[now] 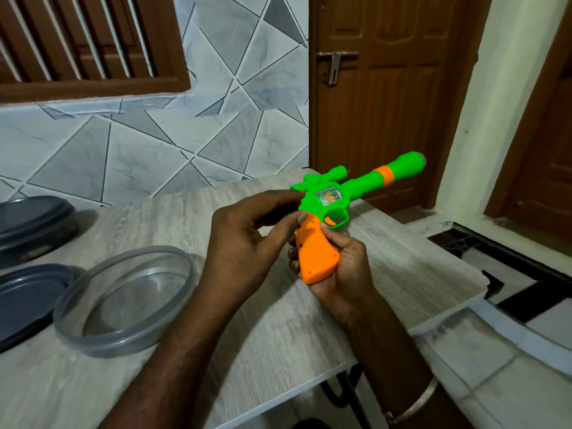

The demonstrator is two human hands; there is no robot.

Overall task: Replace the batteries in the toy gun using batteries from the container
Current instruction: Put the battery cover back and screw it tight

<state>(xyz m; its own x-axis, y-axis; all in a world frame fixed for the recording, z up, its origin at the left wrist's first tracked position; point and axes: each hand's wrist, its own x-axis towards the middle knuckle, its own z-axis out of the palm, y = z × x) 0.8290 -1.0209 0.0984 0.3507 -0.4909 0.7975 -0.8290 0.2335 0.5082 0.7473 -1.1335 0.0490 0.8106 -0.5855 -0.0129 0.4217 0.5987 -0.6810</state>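
Counts: one gun (346, 193), two hands, one clear round container (102, 348), one dark lid (24, 301) lying flat just left of it and partly under its rim, one more dark-lidded tub (31, 224) further back left, one table (278, 335).

The gun is held in the air over the right part of the table, off the surface. It has a green body and barrel with an orange band, an orange grip and a small scope on top. The long axis runs diagonally: muzzle up and right, away from the person toward the brown door (387, 103), grip butt down and toward the person. In this view the muzzle end reaches past the table's right edge.

Right hand (343, 267): wrapped around the orange grip from below, fingers curled on it, bangle (414, 400) on the wrist. Left hand (244, 243): thumb and forefinger pinch the back of the gun where green meets orange, other fingers loosely bent.

Edges: the table's right edge runs just under the right hand, and the near edge cuts under both forearms. The container sits well left of the hands, near the left forearm. Bare tabletop lies between container and hands, and behind the gun up to the tiled wall. Tiled floor below on the right.
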